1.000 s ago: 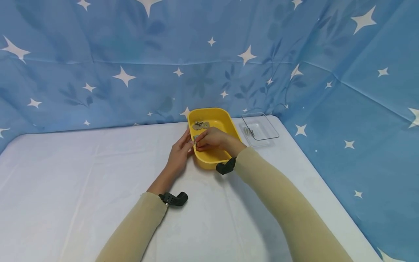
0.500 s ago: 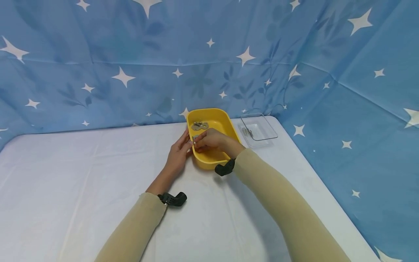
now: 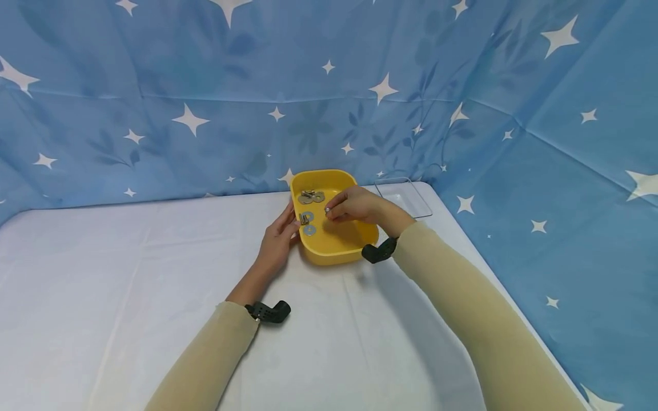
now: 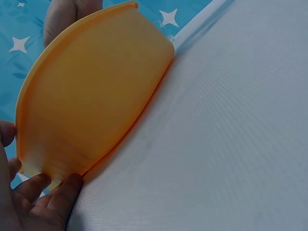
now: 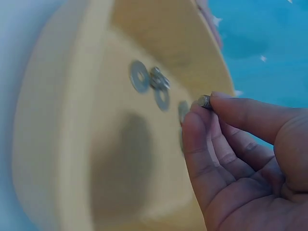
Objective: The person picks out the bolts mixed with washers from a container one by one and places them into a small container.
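Observation:
A yellow bin (image 3: 332,258) stands on the white table. My left hand (image 3: 275,246) holds its left wall, thumb up by the rim and fingers low on the outside in the left wrist view. Over the bin, my right hand (image 3: 354,206) pinches a small metal bolt (image 5: 204,101) between thumb and index finger, its end showing. Inside, near the left wall, lie a flat washer (image 3: 309,230) and some bolts (image 3: 304,220) resting on another washer. Farther back sits a group of larger washers (image 3: 319,197) with bolts on them.
Behind the right hand, a shallow clear plastic tray (image 3: 406,197) is partly hidden, with a bent wire frame (image 3: 422,197) over it. A blue star-patterned curtain (image 3: 226,137) closes off the back and right edges of the table (image 3: 128,297).
My right hand has moved up and right from the bin's left wall with the bolt between its fingertips, uncovering washers and bolts. The left hand stays at the wall.

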`<state>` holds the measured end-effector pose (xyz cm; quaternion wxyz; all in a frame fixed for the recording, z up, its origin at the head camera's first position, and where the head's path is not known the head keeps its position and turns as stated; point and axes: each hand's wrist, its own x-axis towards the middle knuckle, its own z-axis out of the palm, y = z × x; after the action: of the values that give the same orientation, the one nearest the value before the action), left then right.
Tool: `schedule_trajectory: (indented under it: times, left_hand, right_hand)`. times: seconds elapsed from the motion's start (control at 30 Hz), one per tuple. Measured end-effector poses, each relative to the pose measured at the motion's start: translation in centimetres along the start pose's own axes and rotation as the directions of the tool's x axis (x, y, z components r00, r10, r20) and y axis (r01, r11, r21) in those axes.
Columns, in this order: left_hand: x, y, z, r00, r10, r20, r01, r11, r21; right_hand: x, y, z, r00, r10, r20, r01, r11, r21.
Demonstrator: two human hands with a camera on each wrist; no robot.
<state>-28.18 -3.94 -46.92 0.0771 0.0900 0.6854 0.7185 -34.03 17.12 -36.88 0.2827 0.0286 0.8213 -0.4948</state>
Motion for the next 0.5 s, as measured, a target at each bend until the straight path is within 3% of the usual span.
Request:
schedule_trajectory:
  times: [0.5]
  left_hand:
    - [0.0,0.0,0.0,1.0,0.004,-0.002,-0.004,1.0,0.002]
  right_hand:
    - [-2.7,0.4,-8.6,0.998,-0.052,-0.022,0.049,0.993,-0.108]
